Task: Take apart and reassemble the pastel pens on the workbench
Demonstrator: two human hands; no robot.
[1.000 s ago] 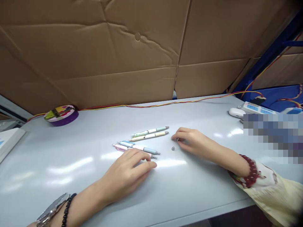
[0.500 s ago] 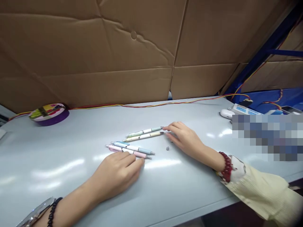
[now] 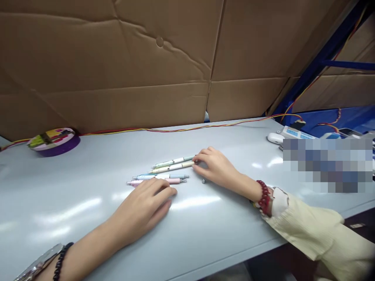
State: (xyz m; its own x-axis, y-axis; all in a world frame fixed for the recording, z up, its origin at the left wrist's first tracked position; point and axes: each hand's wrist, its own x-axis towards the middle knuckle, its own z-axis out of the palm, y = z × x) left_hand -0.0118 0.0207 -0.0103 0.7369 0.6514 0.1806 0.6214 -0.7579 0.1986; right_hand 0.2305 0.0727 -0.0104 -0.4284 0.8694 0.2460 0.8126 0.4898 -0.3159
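My left hand lies palm down with its fingers loosely bent and apart. Its fingertips touch a pink-and-white pen and partly cover it. Right behind that pen, almost parallel, lies a light blue pen. Farther back are a yellow-and-white pen and a pale green pen, side by side on a slight slant. My right hand is at their right ends, thumb and forefinger apart around the yellow pen's end. A small grey metal piece lies under the edge of my right hand.
A round purple box with a printed lid stands at the back left. Red and yellow wires run along the table's back edge before a cardboard wall. A white power strip and a white rounded object lie back right, beside a blurred-out patch.
The blue and pink pens have turned to lie flatter across the view, closer to the yellow pen. My right fingers have come over the ends of the yellow and green pens. The view shifted slightly.
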